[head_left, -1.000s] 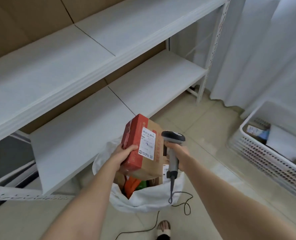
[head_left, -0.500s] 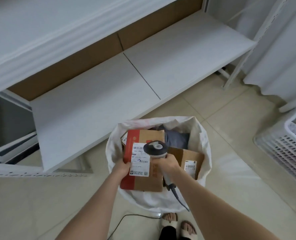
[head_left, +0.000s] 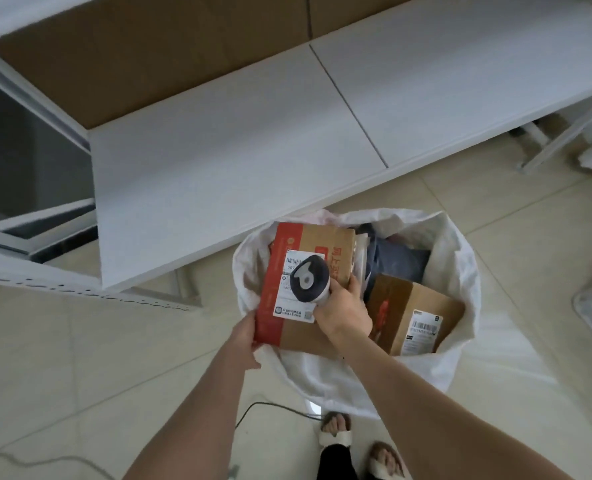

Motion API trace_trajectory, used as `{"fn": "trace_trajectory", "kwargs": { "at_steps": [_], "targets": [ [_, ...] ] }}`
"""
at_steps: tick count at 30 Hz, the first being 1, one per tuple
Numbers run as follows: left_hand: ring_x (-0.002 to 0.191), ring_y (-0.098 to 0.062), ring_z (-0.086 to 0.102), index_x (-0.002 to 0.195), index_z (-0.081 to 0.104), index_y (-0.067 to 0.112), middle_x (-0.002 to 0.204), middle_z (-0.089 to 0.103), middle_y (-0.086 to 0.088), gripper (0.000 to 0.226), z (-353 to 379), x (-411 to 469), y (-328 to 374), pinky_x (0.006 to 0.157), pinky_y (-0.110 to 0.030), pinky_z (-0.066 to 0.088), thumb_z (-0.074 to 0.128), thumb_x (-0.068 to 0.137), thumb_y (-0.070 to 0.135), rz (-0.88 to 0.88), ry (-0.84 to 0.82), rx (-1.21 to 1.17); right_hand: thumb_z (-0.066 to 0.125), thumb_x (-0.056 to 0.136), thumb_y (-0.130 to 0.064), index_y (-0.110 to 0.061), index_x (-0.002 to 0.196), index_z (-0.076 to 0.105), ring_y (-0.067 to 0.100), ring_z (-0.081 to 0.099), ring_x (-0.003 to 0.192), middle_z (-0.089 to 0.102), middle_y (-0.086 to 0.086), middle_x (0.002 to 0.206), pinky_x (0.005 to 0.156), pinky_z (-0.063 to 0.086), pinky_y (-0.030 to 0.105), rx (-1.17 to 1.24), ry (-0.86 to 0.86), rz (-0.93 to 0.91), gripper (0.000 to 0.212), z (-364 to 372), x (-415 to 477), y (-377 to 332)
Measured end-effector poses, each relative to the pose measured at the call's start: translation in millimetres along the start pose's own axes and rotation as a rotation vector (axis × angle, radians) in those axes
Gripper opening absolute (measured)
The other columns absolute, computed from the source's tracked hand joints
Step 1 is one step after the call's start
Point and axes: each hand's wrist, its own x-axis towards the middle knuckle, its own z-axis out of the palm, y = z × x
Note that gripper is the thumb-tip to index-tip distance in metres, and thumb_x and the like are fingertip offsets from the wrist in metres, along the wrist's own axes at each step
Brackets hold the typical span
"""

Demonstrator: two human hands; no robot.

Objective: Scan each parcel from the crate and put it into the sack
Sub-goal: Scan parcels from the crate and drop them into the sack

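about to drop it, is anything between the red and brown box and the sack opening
Nothing visible. The left hand holds the red and brown box over the open sack; the scanner in the right hand is above it. A brown parcel lies inside, to the right.

Parcel point(head_left: 289, 306) lower, at sack point(head_left: 460, 268) mouth

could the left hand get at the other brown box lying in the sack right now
Probably not: the left hand grips the red-and-brown parcel, and that parcel, the right hand and the scanner sit between it and the brown box in the sack.
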Motion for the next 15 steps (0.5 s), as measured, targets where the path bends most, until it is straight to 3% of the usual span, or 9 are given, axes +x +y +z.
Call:
{"fn": "trace_trajectory", "kwargs": {
  "at_steps": [1, 3, 6, 8, 11, 13, 15],
  "targets": [
    [0.103, -0.022, 0.056, 0.119, 0.057, 0.018, 0.114, 0.06, -0.003, 0.032, 0.3, 9.1, -3.2, 0.104, -0.053, 0.031, 0.049, 0.094, 0.036, -0.002, -0.003, -0.027, 0.057, 0.089, -0.029, -0.04, 0.144, 0.038, 0.028, 0.042, 0.133, 0.005, -0.006, 0.162, 0.098, 0.048, 0.046, -0.008, 0.005, 0.006, 0.059, 1.0, 4.4, 1.2],
    [0.082, -0.021, 0.054, 0.108, 0.058, 0.012, 0.099, 0.056, -0.009, 0.018, 2.0, 24.0, -4.8, 0.081, -0.042, 0.05, 0.049, 0.095, 0.022, -0.003, -0.008, -0.154, 0.055, 0.09, -0.032, -0.042, 0.143, 0.038, 0.026, 0.046, 0.131, 0.007, -0.007, 0.162, 0.095, 0.05, 0.044, -0.016, 0.023, 0.009, 0.057, 1.3, 12.4, 3.5],
    [0.065, -0.015, 0.046, 0.08, 0.053, 0.01, 0.079, 0.05, -0.008, 0.014, 3.8, 37.8, -2.1, 0.049, -0.023, 0.045, 0.05, 0.094, 0.012, -0.034, -0.018, -0.204, 0.056, 0.089, -0.034, -0.043, 0.141, 0.039, 0.025, 0.05, 0.127, 0.01, -0.006, 0.161, 0.09, 0.052, 0.041, -0.031, 0.044, 0.005, 0.056, 2.8, 23.4, 4.3],
    [0.059, -0.014, 0.043, 0.076, 0.053, 0.011, 0.068, 0.049, -0.005, 0.019, 3.2, 44.9, -0.6, 0.051, -0.022, 0.039, 0.046, 0.093, 0.006, -0.009, 0.018, -0.123, 0.058, 0.087, -0.034, -0.044, 0.141, 0.038, 0.026, 0.052, 0.123, 0.01, -0.006, 0.161, 0.088, 0.052, 0.04, -0.045, 0.048, 0.002, 0.058, 5.4, 26.6, 4.0],
    [0.054, -0.016, 0.041, 0.074, 0.053, 0.01, 0.058, 0.051, -0.005, 0.024, 3.3, 49.8, 4.9, 0.066, -0.028, 0.043, 0.041, 0.094, 0.002, 0.086, 0.034, -0.083, 0.059, 0.087, -0.034, -0.045, 0.142, 0.036, 0.028, 0.054, 0.12, 0.008, -0.006, 0.162, 0.088, 0.053, 0.041, -0.057, 0.029, 0.009, 0.06, 6.4, 27.8, -1.7],
    [0.049, -0.014, 0.042, 0.075, 0.051, 0.008, 0.061, 0.048, -0.008, 0.022, -1.8, 46.4, 10.8, 0.06, -0.027, 0.047, 0.047, 0.096, 0.006, 0.137, 0.041, -0.089, 0.059, 0.088, -0.033, -0.044, 0.142, 0.037, 0.029, 0.052, 0.122, 0.005, -0.005, 0.162, 0.091, 0.053, 0.043, -0.056, 0.015, 0.016, 0.06, 5.8, 25.8, -6.3],
    [0.056, -0.015, 0.047, 0.09, 0.052, 0.008, 0.072, 0.053, -0.009, 0.007, -7.2, 40.4, 16.3, 0.057, -0.026, 0.048, 0.057, 0.094, 0.011, 0.175, 0.034, -0.045, 0.059, 0.089, -0.032, -0.041, 0.14, 0.041, 0.029, 0.044, 0.129, 0.009, -0.004, 0.16, 0.093, 0.051, 0.044, -0.044, 0.048, 0.006, 0.055, 4.4, 21.3, -9.7]
  ]
}}
